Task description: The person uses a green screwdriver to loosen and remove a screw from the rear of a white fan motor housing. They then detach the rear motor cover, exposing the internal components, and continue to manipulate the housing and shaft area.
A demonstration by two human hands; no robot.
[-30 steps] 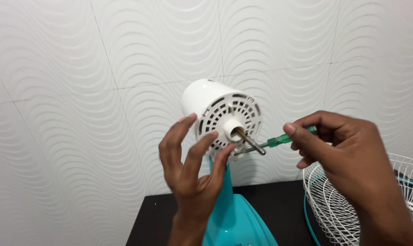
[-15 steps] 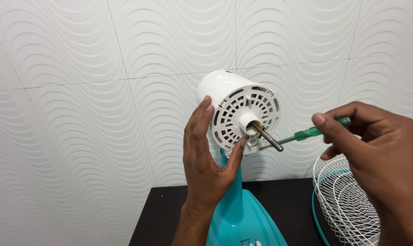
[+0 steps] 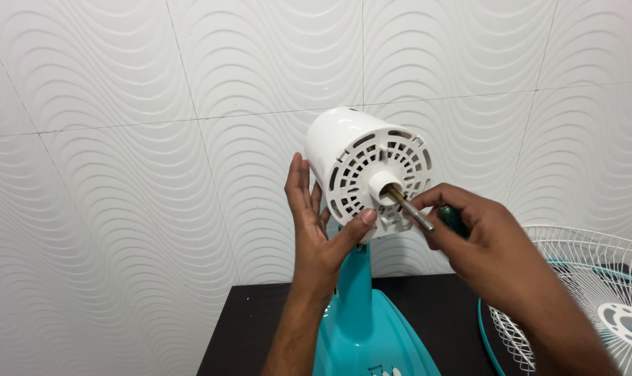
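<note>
Your left hand [image 3: 314, 233] braced the white motor housing [image 3: 361, 167], fingers spread, thumb on its grille; your right hand [image 3: 487, 244] pinched the green screwdriver [image 3: 453, 221] beside the metal shaft [image 3: 408, 207]; the fan stood on its teal base [image 3: 368, 334] near the tabletop's [image 3: 260, 327] front edge; seating the tip squarely seemed wise.

My right hand [image 3: 494, 240] hides most of the green-handled screwdriver [image 3: 454, 220], tip unseen, my left hand [image 3: 316, 223] covers the white motor housing [image 3: 361, 167] near side, and the frame edge cuts off the wire fan guard [image 3: 595, 292] and teal stand base [image 3: 372, 341].
</note>
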